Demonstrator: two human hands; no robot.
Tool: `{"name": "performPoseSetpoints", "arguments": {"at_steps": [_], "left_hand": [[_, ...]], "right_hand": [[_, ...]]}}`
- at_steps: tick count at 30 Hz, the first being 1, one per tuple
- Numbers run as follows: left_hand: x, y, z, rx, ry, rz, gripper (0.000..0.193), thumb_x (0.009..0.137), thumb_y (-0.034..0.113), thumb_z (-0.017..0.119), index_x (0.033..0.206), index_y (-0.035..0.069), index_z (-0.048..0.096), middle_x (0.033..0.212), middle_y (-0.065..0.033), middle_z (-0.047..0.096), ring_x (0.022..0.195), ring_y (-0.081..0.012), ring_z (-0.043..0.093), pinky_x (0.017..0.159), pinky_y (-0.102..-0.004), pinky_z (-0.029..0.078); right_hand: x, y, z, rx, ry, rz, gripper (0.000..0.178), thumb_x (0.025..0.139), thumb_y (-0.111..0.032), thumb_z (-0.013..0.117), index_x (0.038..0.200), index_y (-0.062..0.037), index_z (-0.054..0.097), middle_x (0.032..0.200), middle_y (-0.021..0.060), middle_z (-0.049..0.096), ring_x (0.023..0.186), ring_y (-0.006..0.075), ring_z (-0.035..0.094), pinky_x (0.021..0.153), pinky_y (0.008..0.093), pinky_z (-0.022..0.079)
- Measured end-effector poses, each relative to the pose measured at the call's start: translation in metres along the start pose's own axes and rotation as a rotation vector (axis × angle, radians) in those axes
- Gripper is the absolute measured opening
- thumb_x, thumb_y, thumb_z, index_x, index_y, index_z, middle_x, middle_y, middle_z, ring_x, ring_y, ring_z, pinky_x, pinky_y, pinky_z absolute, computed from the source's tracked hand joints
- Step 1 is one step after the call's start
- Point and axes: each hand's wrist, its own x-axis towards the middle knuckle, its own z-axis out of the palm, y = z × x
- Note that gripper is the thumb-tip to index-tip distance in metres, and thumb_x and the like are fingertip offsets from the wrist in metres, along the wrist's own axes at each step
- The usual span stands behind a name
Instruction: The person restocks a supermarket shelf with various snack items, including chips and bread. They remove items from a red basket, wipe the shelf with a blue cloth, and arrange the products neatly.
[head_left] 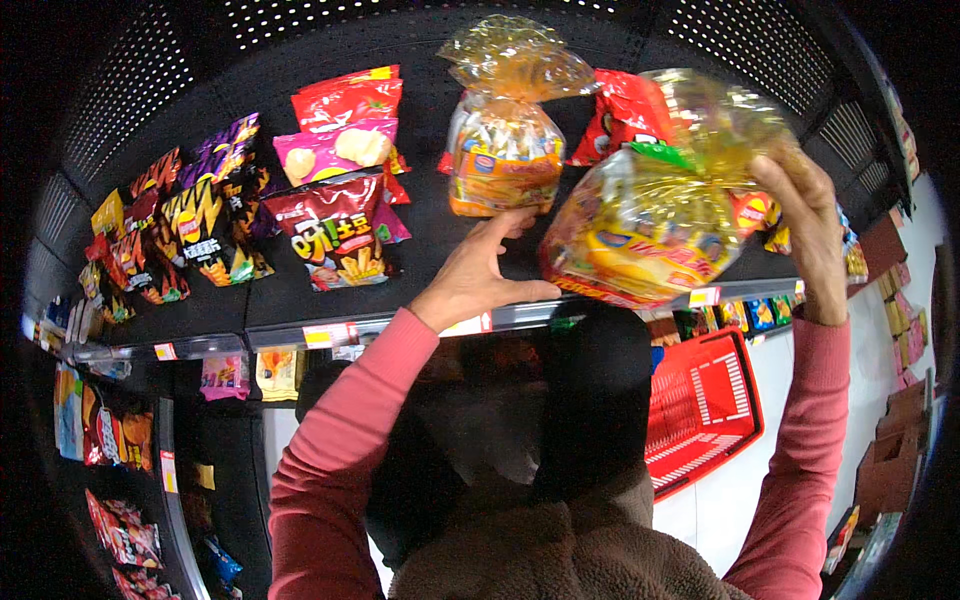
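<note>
My right hand (805, 195) is closed on the gathered neck of a large clear bag of packaged bread (640, 240). The bag has a yellow-and-red printed front and gold-tinted wrap, and it tilts at the shelf's front edge. My left hand (480, 275) is open, thumb stretched toward the bag's lower left corner, a small gap between them. Its fingertips lie at the base of a second bread bag (508, 165), which stands upright with a twisted top; whether they touch it I cannot tell. Behind the large bag, a red packet (618, 112) is partly hidden.
Chip bags fill the left of the dark shelf (430, 240), among them a maroon one (335, 235), a pink one (338, 150) and a black one (200, 225). Price tags line the front edge. Below right, a red shopping basket (705, 400) is on the white floor.
</note>
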Motion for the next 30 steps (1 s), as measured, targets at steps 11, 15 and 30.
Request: {"name": "performPoseSetpoints", "arguments": {"at_steps": [11, 15, 30], "left_hand": [[0.007, -0.057, -0.011, 0.164, 0.194, -0.133, 0.099, 0.067, 0.041, 0.091, 0.144, 0.001, 0.043, 0.122, -0.0254, 0.063, 0.118, -0.0393, 0.060, 0.099, -0.0453, 0.048], [0.010, -0.070, -0.010, 0.163, 0.171, -0.200, 0.089, 0.068, 0.038, 0.091, 0.136, 0.000, 0.048, 0.121, -0.0248, 0.063, 0.117, -0.0387, 0.060, 0.098, -0.0445, 0.048], [-0.008, -0.057, -0.007, 0.252, 0.267, -0.175, 0.083, 0.073, 0.033, 0.088, 0.136, -0.002, 0.048, 0.123, -0.0231, 0.062, 0.118, -0.0378, 0.059, 0.100, -0.0433, 0.047]], "right_hand": [[0.076, 0.046, 0.120, 0.322, -0.269, -0.037, 0.028, 0.102, -0.021, 0.062, 0.118, 0.0010, 0.068, 0.111, -0.0001, 0.070, 0.103, 0.0074, 0.060, 0.095, 0.0277, 0.049], [0.074, 0.061, 0.140, 0.261, -0.199, -0.033, 0.026, 0.101, -0.021, 0.064, 0.115, -0.0003, 0.070, 0.104, -0.0007, 0.071, 0.097, 0.0066, 0.060, 0.090, 0.0279, 0.050], [-0.051, 0.141, 0.175, 0.426, -0.160, 0.336, 0.095, 0.083, -0.028, 0.085, 0.154, 0.0029, 0.030, 0.146, 0.0229, 0.051, 0.135, 0.0329, 0.050, 0.112, 0.0416, 0.042]]}}
